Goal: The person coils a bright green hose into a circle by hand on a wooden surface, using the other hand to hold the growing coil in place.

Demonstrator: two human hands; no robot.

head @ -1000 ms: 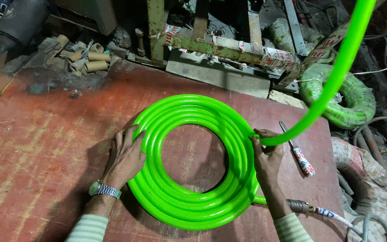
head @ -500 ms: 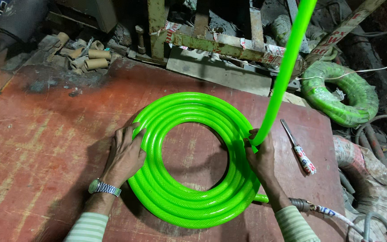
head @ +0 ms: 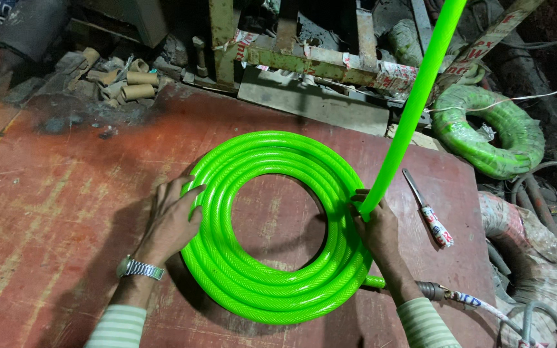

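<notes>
A bright green hose coil point(head: 259, 283) lies flat on the worn red table point(head: 66, 193). My left hand point(head: 172, 219) rests on the coil's left outer edge, fingers spread over the loops. At the coil's right side my right hand point(head: 375, 229) grips the hose where its free length point(head: 414, 103) rises steeply up and out of the top of the view. A metal fitting point(head: 432, 291) on the hose end sticks out by my right wrist.
A knife with a taped handle point(head: 428, 211) lies on the table right of my right hand. A wrapped green hose coil point(head: 491, 132) and more wrapped coils point(head: 530, 251) sit off the table's right edge. Cardboard tubes point(head: 130, 80) and a metal frame point(head: 304, 58) stand behind.
The free hose length swung from leaning far right to nearly upright. My right hand stayed gripping it at the coil. My left hand slid slightly outward and down along the coil's left edge.
</notes>
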